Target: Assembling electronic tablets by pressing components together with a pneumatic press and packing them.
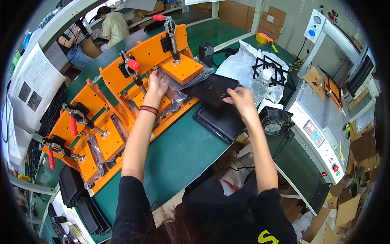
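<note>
In the head view, your right hand (239, 100) pinched the edge of a flat black panel (211, 90), which was between the orange fixture (138, 59) and the tray-like black parts (219, 123) on the green table (172, 162). Your left hand (157, 84) was half open, palm up, beside crumpled clear film (175, 97). A clear bottle (259, 87) stood near white plastic (241, 61), its contents unclear; open cardboard boxes (348, 209) sat lower right.

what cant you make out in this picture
Head view:
- underside of the black panel in the right hand: turned away from the camera
- part of the black stack's far edge: behind that panel
- text on the paper sheet: too small
- cartons, far right: cut off by rim
</note>
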Action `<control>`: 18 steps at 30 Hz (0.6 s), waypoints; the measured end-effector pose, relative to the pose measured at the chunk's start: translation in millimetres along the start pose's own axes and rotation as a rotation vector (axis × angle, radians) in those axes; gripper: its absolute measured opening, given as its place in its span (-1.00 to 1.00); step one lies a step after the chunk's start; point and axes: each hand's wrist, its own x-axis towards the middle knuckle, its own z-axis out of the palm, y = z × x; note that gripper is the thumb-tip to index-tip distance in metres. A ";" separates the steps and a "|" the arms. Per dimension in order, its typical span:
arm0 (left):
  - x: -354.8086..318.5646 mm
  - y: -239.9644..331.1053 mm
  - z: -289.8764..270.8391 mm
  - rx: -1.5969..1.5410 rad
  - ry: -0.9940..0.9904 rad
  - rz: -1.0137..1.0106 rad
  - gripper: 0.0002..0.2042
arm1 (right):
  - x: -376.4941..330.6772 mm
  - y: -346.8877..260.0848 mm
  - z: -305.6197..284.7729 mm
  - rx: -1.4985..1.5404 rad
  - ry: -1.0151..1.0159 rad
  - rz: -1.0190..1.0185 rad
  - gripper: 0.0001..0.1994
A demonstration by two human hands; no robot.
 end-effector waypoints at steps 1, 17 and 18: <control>-13.1 -2.1 -0.3 0.149 0.055 0.095 -0.69 | -10.8 -4.5 -6.9 -0.023 0.029 -0.009 -0.74; -46.1 36.2 175.8 1.177 0.176 0.878 -0.37 | -87.2 15.4 -18.9 -0.357 0.154 0.006 -0.59; -35.0 42.5 184.0 1.283 0.250 0.742 -0.26 | -90.1 14.5 -17.2 -0.355 0.160 0.006 -0.54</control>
